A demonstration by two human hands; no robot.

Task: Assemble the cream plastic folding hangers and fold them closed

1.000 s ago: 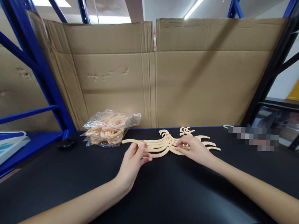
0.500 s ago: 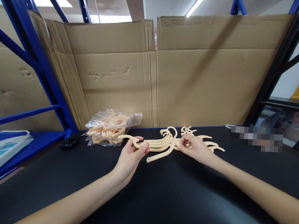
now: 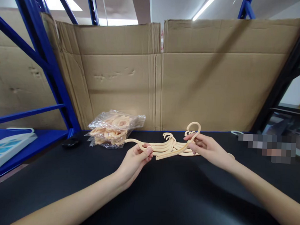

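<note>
My left hand [image 3: 138, 160] pinches a curved cream hanger arm [image 3: 133, 141] between thumb and fingers; its thin tip points left. In my right hand [image 3: 209, 148] is a cream hanger piece with a hook [image 3: 198, 125], the hook upright and its straight arm slanting down left toward my left fingers. Whether the two pieces touch I cannot tell. Behind them several cream hangers [image 3: 160, 148] lie side by side on the black table [image 3: 161, 196], their hooks leaning up. My right hand partly hides the right ends and a second group of hooks.
A clear plastic bag of cream hanger parts [image 3: 111, 129] rests at the back left, with a black mouse [image 3: 70, 143] beside it. Cardboard [image 3: 121, 74] walls off the back. On the left, a blue shelf holds a white case with blue compartments [image 3: 6, 149].
My right hand has lifted the hooked piece and moved it right and up, away from the row. My left hand keeps its pinch, shifted only slightly. The view has turned a little left.
</note>
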